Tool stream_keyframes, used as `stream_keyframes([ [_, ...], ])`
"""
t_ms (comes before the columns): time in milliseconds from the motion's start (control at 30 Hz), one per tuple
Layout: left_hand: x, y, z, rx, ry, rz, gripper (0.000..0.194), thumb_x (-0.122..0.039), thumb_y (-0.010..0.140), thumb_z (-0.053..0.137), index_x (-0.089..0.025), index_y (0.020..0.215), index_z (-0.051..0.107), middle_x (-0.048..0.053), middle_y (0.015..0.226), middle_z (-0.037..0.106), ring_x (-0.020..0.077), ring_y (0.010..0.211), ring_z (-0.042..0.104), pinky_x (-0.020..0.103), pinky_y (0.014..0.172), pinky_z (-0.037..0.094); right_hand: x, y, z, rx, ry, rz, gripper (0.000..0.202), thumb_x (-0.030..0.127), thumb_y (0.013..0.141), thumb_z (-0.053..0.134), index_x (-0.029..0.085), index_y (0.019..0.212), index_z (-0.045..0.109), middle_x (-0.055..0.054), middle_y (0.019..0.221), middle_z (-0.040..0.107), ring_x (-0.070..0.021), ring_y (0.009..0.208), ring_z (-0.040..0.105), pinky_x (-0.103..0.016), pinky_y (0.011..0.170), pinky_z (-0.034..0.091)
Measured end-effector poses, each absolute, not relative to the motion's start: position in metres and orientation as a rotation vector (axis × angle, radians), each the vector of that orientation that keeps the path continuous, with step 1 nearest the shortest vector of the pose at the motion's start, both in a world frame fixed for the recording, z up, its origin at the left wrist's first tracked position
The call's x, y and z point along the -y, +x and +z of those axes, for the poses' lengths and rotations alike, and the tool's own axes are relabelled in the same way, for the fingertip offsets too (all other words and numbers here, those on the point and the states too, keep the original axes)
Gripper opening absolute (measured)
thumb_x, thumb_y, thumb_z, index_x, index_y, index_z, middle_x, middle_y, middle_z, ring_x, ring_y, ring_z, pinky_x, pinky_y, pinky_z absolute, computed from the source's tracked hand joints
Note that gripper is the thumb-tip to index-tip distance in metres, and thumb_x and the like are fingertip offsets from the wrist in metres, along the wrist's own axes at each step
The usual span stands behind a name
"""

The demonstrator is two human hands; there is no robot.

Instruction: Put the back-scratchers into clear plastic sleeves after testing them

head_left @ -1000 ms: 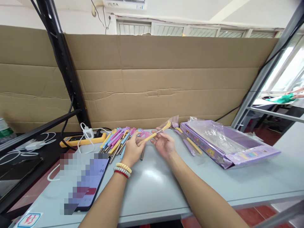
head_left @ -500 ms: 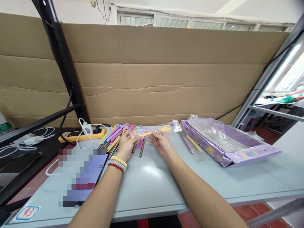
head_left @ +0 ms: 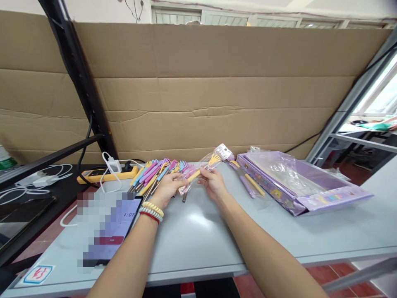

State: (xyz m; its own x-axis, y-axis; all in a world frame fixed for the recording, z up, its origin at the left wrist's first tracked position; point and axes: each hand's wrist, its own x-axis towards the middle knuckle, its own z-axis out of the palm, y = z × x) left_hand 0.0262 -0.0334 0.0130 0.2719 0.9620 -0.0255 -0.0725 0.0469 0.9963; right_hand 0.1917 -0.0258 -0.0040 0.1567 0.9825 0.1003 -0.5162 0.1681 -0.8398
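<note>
A yellow hand-shaped stick [head_left: 194, 176] in a clear plastic bag with a white label is held between both hands above the table. My left hand [head_left: 169, 189] pinches the lower left end of the bagged stick. Closed on it near the yellow claw end is my right hand [head_left: 213, 183]. Behind my left hand lies a pile of colourful sticks [head_left: 151, 174] with purple, pink, blue and yellow handles and metal rods. To the right of my right hand, bagged purple and yellow sticks [head_left: 249, 184] rest on the table.
An open purple box [head_left: 282, 192] with clear plastic in it sits at the right. A tablet [head_left: 119, 227] lies at the left, beside a yellow power strip [head_left: 105, 175] and white cables. Cardboard [head_left: 217, 95] stands behind the table [head_left: 198, 248].
The bagged stick has tilted, its claw end and label now higher and further from the table. The view has shifted slightly. Both hands still hold the stick.
</note>
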Motion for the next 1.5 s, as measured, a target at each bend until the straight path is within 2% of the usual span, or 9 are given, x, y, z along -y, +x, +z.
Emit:
stream_keyframes([
  [67, 0.033, 0.027, 0.011, -0.971, 1.310, 1.041, 0.039, -0.038, 0.056, 0.079, -0.013, 0.082, 0.065, 0.000, 0.060, 0.061, 0.0086, 0.048, 0.050, 0.020, 0.043, 0.032, 0.026, 0.193, -0.003, 0.779, -0.759, 1.223, 0.038, 0.030, 0.054, 0.083, 0.018, 0.081, 0.060, 0.000, 0.069, 0.065, -0.0132, 0.061, 0.060, -0.023, 0.045, 0.048],
  [200, 0.032, 0.029, 0.009, -0.936, 1.358, 1.112, 0.041, -0.045, 0.056, 0.078, -0.013, 0.076, 0.065, 0.003, 0.060, 0.064, 0.0112, 0.051, 0.054, 0.022, 0.048, 0.037, 0.028, 0.193, 0.001, 0.777, -0.759, 1.215, 0.041, 0.031, 0.053, 0.083, 0.018, 0.083, 0.058, 0.000, 0.069, 0.065, -0.0129, 0.060, 0.060, -0.024, 0.047, 0.050],
  [400, 0.028, 0.028, 0.004, -1.045, 1.300, 1.298, 0.046, -0.046, 0.052, 0.080, -0.013, 0.079, 0.063, 0.000, 0.058, 0.062, 0.0109, 0.049, 0.053, 0.022, 0.047, 0.037, 0.036, 0.183, 0.002, 1.124, -0.817, 1.259, 0.059, 0.023, 0.047, 0.086, 0.021, 0.095, 0.052, 0.002, 0.074, 0.069, -0.0146, 0.063, 0.064, -0.022, 0.050, 0.048],
  [533, 0.027, 0.029, 0.001, -1.011, 1.276, 1.259, 0.042, -0.043, 0.053, 0.080, -0.014, 0.077, 0.061, -0.001, 0.055, 0.060, 0.0099, 0.047, 0.051, 0.022, 0.047, 0.037, 0.035, 0.176, -0.006, 1.244, -0.821, 1.269, 0.056, 0.026, 0.049, 0.084, 0.020, 0.094, 0.050, 0.004, 0.060, 0.065, -0.0144, 0.051, 0.061, -0.023, 0.045, 0.045],
  [833, 0.034, 0.025, 0.014, -0.984, 1.233, 1.015, 0.043, -0.032, 0.045, 0.085, -0.014, 0.071, 0.056, -0.002, 0.058, 0.061, 0.0101, 0.050, 0.054, 0.022, 0.050, 0.042, 0.029, 0.179, -0.017, 1.251, -0.901, 1.311, 0.056, 0.026, 0.049, 0.082, 0.020, 0.091, 0.046, 0.006, 0.056, 0.060, -0.0075, 0.041, 0.047, -0.019, 0.039, 0.035],
  [933, 0.037, 0.022, 0.018, -1.006, 1.247, 0.966, 0.045, -0.025, 0.040, 0.086, -0.015, 0.069, 0.054, -0.001, 0.059, 0.061, 0.0117, 0.052, 0.057, 0.024, 0.051, 0.045, 0.029, 0.178, -0.019, 1.296, -0.879, 1.348, 0.058, 0.026, 0.048, 0.084, 0.021, 0.092, 0.046, 0.006, 0.057, 0.059, -0.0087, 0.044, 0.049, -0.020, 0.042, 0.036],
  [1100, 0.037, 0.020, 0.020, -0.967, 1.398, 0.789, 0.035, -0.024, 0.045, 0.084, -0.012, 0.070, 0.062, 0.001, 0.059, 0.062, 0.0122, 0.054, 0.057, 0.025, 0.054, 0.045, 0.030, 0.174, -0.020, 1.372, -0.810, 1.391, 0.064, 0.027, 0.046, 0.086, 0.022, 0.096, 0.046, 0.006, 0.063, 0.059, -0.0130, 0.058, 0.058, -0.026, 0.057, 0.047],
  [1267, 0.032, 0.018, 0.014, -1.038, 1.468, 0.837, 0.029, -0.029, 0.049, 0.080, -0.012, 0.065, 0.063, 0.001, 0.056, 0.059, 0.0109, 0.051, 0.052, 0.024, 0.052, 0.040, 0.029, 0.174, -0.021, 1.423, -0.854, 1.299, 0.059, 0.029, 0.052, 0.083, 0.021, 0.099, 0.048, 0.007, 0.060, 0.055, -0.0113, 0.055, 0.054, -0.025, 0.056, 0.043],
  [1500, 0.027, 0.018, 0.016, -1.139, 1.355, 0.970, 0.022, -0.023, 0.052, 0.075, -0.012, 0.060, 0.058, -0.002, 0.050, 0.052, 0.0092, 0.046, 0.047, 0.022, 0.047, 0.036, 0.029, 0.176, -0.020, 1.512, -0.933, 1.186, 0.049, 0.025, 0.057, 0.075, 0.020, 0.097, 0.048, 0.008, 0.060, 0.055, -0.0101, 0.052, 0.051, -0.024, 0.054, 0.040],
])
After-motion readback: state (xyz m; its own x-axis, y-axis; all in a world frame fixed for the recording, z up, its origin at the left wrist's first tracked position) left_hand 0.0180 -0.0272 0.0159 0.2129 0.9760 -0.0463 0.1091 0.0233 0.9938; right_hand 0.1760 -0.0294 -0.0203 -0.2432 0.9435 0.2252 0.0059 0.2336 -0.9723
